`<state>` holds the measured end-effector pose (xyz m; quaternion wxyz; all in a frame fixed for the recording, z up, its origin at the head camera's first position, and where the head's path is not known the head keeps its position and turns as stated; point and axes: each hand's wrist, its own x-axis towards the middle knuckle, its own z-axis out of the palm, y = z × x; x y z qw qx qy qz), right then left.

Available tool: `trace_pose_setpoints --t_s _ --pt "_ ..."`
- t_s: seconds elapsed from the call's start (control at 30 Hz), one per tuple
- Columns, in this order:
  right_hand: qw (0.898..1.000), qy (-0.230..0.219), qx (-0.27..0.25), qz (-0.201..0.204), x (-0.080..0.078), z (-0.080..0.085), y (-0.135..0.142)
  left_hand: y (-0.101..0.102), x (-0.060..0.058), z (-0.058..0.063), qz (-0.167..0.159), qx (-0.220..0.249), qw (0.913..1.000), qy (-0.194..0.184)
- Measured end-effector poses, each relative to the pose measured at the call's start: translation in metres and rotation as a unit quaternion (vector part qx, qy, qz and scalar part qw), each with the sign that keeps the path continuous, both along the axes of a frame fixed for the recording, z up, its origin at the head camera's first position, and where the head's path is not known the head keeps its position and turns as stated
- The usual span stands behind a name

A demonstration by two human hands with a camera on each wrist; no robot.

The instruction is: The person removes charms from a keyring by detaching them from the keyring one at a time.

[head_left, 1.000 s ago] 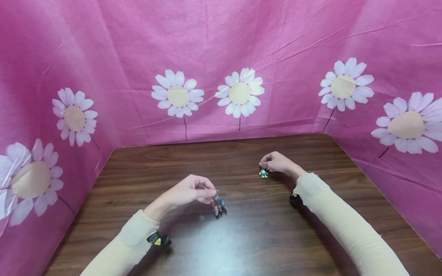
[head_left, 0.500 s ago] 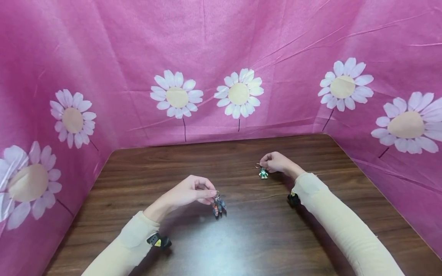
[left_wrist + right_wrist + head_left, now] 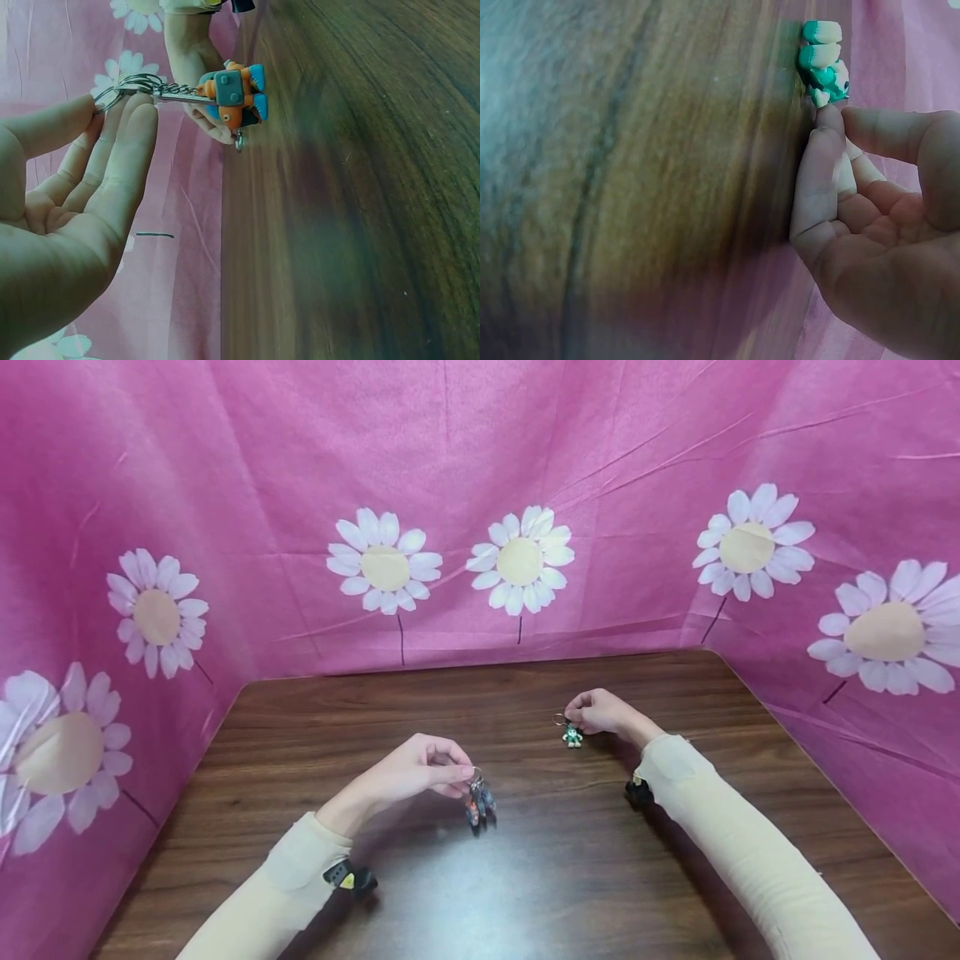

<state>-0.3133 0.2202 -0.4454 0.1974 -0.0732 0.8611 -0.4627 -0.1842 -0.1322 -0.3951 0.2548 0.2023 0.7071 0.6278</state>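
My left hand pinches metal rings between thumb and fingertips, near the middle of the table. From them hangs a bunch of keychains, just above the wood. One is an orange and teal robot-like figure on a short chain. Farther back on the right, my right hand pinches a keychain with a small green and white figure. Its split ring sticks out to the left of the fingertips. In the right wrist view this figure is just beyond thumb and forefinger; the ring is hidden there.
A dark brown wood-grain table lies under both hands. Pink cloth with large white daisies rises behind it and along both sides. Black wrist cameras sit on the sleeves. A bright glare lies on the table's front middle.
My left hand has shifted slightly right and up with its bunch. My right hand stays almost in place, while its keychain's ring now shows clearly left of the fingertips.
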Motion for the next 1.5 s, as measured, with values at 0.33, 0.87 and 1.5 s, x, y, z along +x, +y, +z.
trace_pose_setpoints --t_s 0.33,0.87,1.5 --pt "0.997 0.067 0.026 0.015 0.002 0.002 0.002 0.006 0.000 0.016 -0.005 0.008 0.9999 0.009" --pt "0.955 0.106 -0.124 0.248 0.119 0.066 -0.071 0.023 0.020 0.042 0.010 0.041 0.9991 0.010" --pt "0.950 0.172 -0.165 0.201 0.156 0.082 -0.074 0.024 0.043 0.057 0.021 0.074 0.9964 0.035"
